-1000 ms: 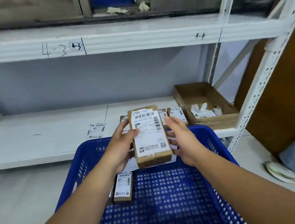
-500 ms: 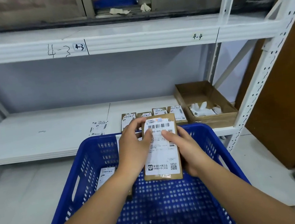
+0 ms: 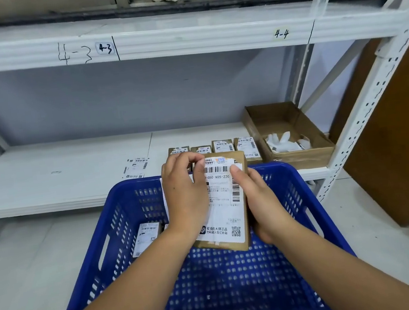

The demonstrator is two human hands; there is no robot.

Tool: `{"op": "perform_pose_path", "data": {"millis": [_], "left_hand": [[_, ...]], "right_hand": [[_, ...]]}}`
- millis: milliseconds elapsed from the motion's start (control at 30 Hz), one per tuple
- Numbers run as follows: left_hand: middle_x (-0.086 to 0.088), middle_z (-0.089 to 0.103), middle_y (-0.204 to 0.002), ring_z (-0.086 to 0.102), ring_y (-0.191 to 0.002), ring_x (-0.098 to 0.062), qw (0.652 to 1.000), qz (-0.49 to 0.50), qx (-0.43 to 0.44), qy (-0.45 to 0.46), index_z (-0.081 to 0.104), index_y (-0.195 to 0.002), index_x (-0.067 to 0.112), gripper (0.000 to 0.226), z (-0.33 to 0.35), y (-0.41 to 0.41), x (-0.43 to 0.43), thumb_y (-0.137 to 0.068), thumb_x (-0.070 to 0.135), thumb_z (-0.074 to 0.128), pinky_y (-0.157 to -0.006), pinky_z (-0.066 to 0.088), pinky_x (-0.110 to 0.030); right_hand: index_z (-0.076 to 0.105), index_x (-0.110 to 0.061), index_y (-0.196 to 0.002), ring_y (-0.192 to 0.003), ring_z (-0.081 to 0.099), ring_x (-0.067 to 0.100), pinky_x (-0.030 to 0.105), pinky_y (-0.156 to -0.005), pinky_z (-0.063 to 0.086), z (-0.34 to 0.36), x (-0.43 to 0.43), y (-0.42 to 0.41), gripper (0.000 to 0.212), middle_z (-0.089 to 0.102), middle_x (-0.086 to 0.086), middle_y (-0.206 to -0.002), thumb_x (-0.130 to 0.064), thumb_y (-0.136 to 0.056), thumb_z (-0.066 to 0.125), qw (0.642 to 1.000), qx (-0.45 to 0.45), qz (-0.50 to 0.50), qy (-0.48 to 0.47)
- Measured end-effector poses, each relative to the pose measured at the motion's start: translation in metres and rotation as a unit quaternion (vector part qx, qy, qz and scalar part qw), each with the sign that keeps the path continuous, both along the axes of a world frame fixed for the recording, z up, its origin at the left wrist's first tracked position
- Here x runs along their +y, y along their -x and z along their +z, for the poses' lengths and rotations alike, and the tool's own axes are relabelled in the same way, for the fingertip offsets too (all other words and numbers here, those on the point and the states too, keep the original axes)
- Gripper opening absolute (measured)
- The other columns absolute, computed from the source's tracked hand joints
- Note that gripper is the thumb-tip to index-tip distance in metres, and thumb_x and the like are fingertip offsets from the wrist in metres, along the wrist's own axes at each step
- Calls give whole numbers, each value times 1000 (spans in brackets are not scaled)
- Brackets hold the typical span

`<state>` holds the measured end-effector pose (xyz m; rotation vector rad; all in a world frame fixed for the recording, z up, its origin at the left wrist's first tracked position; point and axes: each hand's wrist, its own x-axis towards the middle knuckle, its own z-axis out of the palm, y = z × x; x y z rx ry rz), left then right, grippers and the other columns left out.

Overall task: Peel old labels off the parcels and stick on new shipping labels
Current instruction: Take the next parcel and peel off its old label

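Brown cardboard parcel (image 3: 235, 243) is gripped in the right hand (image 3: 263, 204); its white printed label (image 3: 224, 211) is pinched at the left hand (image 3: 185, 195) fingertips.

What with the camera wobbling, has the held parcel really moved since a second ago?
Yes: the parcel came down and nearer, past the far rim of the basket.

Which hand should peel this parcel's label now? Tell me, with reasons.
Left. The left hand pinches the top-left corner of the shipping label, ready to lift it; the right hand grips the right side of the parcel, steadying it over the blue basket.
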<state>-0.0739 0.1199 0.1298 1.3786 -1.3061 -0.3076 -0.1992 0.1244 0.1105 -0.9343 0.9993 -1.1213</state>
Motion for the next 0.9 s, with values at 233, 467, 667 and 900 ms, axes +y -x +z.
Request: {"op": "perform_pose_path", "data": {"millis": [233, 467, 667, 900], "left_hand": [[16, 46, -90, 49, -91, -11, 999, -2, -31, 19, 52, -87, 22, 18, -5, 1, 2, -93, 5, 52, -76, 34, -4], [7, 50, -92, 49, -85, -10, 998, -6, -56, 25, 58, -91, 11, 9, -5, 2, 5, -93, 4, 53, -75, 35, -4], [23, 49, -85, 52, -81, -3, 996, -40, -79, 31, 63, -89, 14, 6, 6, 5, 12, -88, 8, 63, -75, 37, -5], [14, 56, -83, 52, -79, -2, 985, -96, -134, 42, 65, -87, 11, 9, 1, 3, 14, -87, 2, 63, -73, 40, -10]], "right_hand": [[56, -28, -119, -88, 74, 13, 35, -77, 57, 2, 1, -4, 32, 76, -5, -98, -46, -93, 58, 999, 32, -14, -5], [55, -26, -120, -81, 74, 11, 29, -68, 56, 4, 4, -4, 31, 76, -5, -95, -43, -94, 57, 999, 47, -25, -8], [66, -19, -115, -91, 73, 21, 40, -89, 54, 16, -1, 7, 44, 77, 3, -96, -54, -91, 54, 997, 57, 16, -43], [60, -30, -121, -82, 69, 12, 33, -76, 53, 30, -12, 26, 38, 74, -2, -91, -39, -85, 70, 991, 134, 13, 11]]}}
